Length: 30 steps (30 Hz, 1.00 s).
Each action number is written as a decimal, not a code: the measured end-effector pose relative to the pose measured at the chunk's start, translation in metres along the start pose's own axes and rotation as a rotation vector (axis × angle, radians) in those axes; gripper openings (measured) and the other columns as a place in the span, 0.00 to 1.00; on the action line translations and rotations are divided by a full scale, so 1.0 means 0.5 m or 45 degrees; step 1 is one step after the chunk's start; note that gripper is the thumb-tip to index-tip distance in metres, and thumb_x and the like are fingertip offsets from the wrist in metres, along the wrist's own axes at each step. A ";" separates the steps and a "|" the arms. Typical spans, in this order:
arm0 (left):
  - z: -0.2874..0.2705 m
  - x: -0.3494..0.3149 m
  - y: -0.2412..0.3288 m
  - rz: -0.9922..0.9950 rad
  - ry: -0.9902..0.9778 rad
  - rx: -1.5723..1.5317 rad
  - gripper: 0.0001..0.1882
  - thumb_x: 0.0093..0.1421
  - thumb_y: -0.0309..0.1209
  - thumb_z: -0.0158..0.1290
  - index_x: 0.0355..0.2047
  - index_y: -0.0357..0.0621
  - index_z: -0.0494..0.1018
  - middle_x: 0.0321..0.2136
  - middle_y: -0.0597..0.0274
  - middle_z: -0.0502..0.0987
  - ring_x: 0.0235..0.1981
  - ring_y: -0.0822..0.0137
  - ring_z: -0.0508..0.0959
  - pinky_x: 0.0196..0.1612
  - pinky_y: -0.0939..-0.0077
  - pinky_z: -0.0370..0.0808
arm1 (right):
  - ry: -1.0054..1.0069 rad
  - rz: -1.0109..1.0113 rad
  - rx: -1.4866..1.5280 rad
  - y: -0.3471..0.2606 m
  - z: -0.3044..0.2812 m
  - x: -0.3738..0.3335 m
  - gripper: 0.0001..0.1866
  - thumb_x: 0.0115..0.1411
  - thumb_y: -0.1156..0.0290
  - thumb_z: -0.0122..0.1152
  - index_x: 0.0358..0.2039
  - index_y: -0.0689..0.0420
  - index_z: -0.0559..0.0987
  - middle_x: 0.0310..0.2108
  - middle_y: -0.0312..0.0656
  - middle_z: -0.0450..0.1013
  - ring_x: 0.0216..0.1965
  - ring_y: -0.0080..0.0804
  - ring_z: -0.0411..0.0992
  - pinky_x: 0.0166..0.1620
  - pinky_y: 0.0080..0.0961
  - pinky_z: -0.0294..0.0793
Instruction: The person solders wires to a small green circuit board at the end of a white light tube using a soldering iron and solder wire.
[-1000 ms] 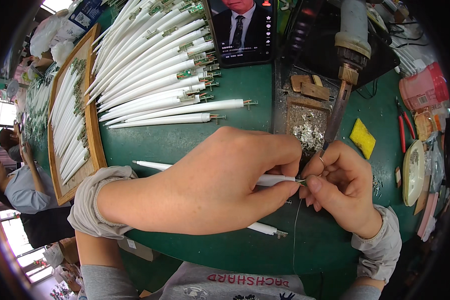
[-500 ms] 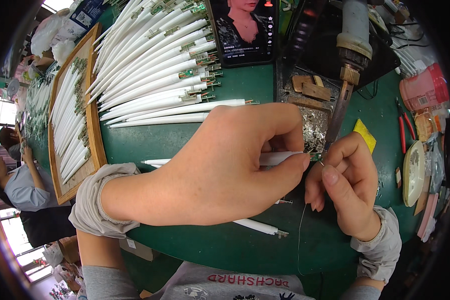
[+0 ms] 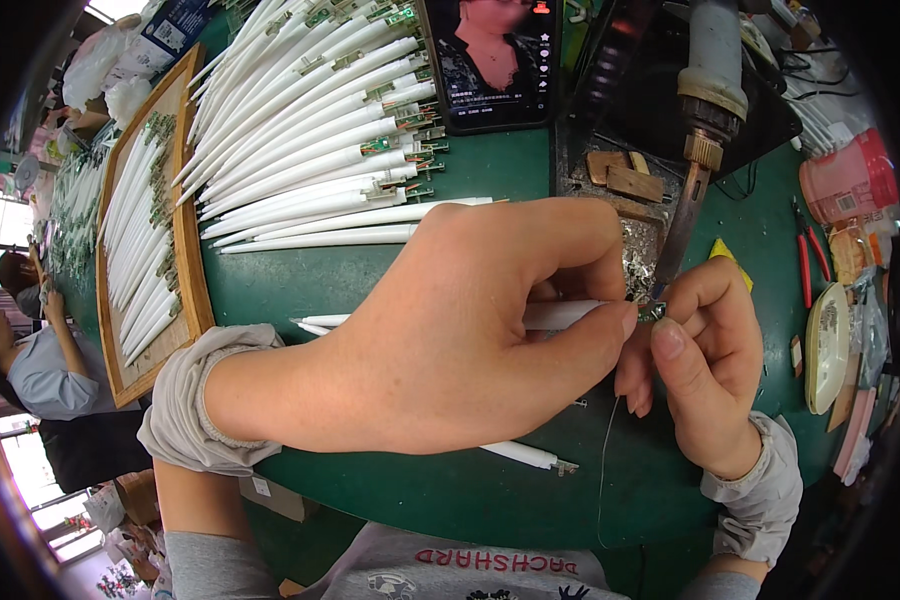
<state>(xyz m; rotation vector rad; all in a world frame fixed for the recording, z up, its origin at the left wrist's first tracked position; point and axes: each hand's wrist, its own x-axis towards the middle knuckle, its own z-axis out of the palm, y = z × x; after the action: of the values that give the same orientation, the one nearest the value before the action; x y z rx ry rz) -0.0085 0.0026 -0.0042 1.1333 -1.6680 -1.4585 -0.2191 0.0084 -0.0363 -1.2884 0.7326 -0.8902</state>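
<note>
My left hand [image 3: 450, 345] is closed around a white tapered tube [image 3: 562, 316], pinching it between thumb and fingers. A small green circuit board [image 3: 649, 312] pokes out past the thumb tip. Just beyond, my right hand [image 3: 708, 365] pinches a thin solder wire [image 3: 603, 470], whose loose length hangs toward the table's near edge. A soldering iron [image 3: 712, 95] points down from above, its tip at the board; whether they touch I cannot tell. Under my left wrist lie more white tubes, and another white tube [image 3: 523, 454] rests in front of it.
Many white tubes with boards [image 3: 310, 150] fan out at the back left, beside a wooden-framed tray [image 3: 195, 275] of more. A phone [image 3: 495, 100] stands behind. Red-handled pliers [image 3: 805, 260], an oval dish [image 3: 827, 345] and a yellow sponge [image 3: 725, 255] lie right. Another person [image 3: 55, 350] sits far left.
Both hands have shifted slightly to the right, carrying the tube and the solder wire. The board now sits a little farther right, by the iron's tip. Both grips stay the same.
</note>
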 end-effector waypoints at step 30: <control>0.003 0.000 -0.013 -0.151 -0.166 0.054 0.05 0.57 0.23 0.57 0.32 0.36 0.71 0.25 0.67 0.73 0.27 0.81 0.72 0.28 0.87 0.68 | 0.164 -0.619 -0.878 0.010 0.008 0.002 0.09 0.47 0.85 0.64 0.30 0.63 0.76 0.18 0.33 0.68 0.15 0.13 0.62 0.18 0.14 0.58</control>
<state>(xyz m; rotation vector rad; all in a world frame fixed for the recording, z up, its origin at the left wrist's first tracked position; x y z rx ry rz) -0.0086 0.0032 -0.0110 1.2003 -1.7537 -1.6082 -0.2148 0.0098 -0.0404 -2.0948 0.8843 -1.1673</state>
